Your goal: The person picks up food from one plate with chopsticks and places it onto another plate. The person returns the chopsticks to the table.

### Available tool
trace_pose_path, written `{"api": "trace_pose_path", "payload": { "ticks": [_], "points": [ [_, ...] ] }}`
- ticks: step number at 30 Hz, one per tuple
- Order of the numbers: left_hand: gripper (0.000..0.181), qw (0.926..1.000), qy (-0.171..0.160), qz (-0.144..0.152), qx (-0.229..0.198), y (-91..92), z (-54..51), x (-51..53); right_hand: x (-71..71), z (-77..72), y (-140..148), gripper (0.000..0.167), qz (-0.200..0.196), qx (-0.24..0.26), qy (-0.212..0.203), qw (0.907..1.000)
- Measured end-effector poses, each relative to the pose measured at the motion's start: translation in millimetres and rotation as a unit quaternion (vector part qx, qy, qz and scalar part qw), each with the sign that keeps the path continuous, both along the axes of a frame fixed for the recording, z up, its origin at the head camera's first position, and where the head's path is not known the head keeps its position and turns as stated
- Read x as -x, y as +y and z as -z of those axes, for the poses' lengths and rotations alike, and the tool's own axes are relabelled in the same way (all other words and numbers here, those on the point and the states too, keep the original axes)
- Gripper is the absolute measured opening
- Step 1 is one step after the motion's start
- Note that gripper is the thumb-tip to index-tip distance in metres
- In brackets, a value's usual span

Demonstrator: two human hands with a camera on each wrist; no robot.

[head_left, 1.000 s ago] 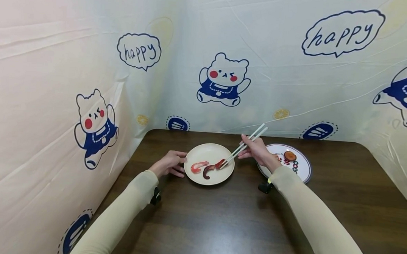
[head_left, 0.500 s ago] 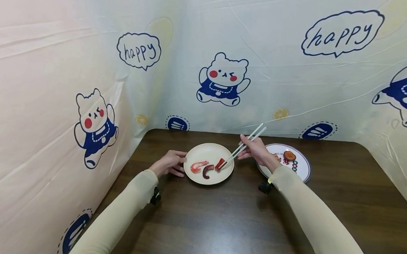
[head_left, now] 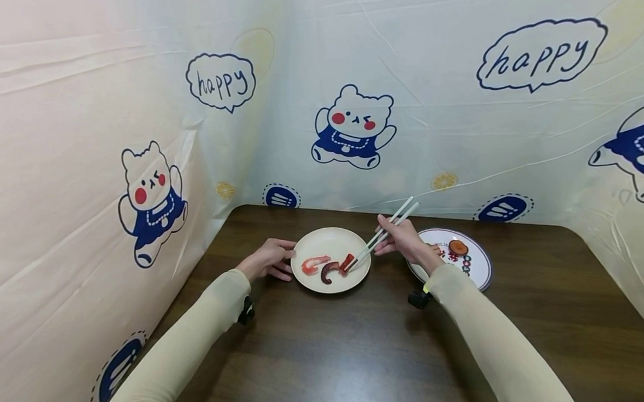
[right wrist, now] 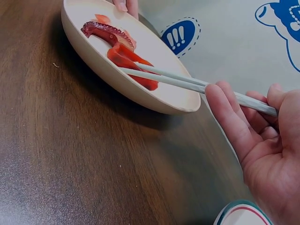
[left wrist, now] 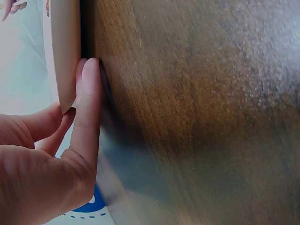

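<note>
On the table's far side sits a cream plate (head_left: 331, 240). My left hand (head_left: 268, 259) pinches its left rim, the thumb above and fingers under the edge in the left wrist view (left wrist: 58, 154). With my right hand (head_left: 403, 239) I hold a pair of pale chopsticks (right wrist: 178, 84). Their tips touch a folded, glossy red food piece (right wrist: 125, 56) on the plate's right part; whether they grip it I cannot tell. Just left of it lies a curled octopus tentacle (head_left: 326, 273), and farther left a pink shrimp (head_left: 314, 264).
Behind my right wrist stands a white plate with a dark rim (head_left: 483, 271), partly hidden by that arm. It bears a round brown slice (head_left: 458, 248) and red printed marks. A patterned cloth (head_left: 438, 128) hangs along the brown table's (head_left: 337, 357) far edge.
The chopsticks have shifted slightly left and down, and the red piece has turned and moved a little toward the tentacle. My left hand and the plate have stayed put.
</note>
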State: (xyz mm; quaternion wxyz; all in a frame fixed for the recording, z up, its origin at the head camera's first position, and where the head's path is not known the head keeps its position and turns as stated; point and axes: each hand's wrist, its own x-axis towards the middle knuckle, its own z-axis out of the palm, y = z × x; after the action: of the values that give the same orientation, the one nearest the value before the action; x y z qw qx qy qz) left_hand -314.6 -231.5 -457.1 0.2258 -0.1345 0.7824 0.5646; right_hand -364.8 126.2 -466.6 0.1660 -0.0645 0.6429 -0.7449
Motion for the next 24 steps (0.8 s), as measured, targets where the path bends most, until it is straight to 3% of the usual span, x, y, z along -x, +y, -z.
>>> {"api": "trace_pose_path", "payload": {
  "ticks": [7, 24],
  "points": [
    [0.045, 1.0, -0.004, -0.005, 0.003, 0.9, 0.6, -0.4, -2.3, -0.7, 2, 0.046, -0.003, -0.003, -0.012, 0.9999],
    [0.047, 1.0, -0.002, -0.006, 0.002, -0.7, 3.2, 2.3, -5.5, 0.3, 10, 0.054, -0.007, 0.008, -0.014, 0.9998]
  ]
}}
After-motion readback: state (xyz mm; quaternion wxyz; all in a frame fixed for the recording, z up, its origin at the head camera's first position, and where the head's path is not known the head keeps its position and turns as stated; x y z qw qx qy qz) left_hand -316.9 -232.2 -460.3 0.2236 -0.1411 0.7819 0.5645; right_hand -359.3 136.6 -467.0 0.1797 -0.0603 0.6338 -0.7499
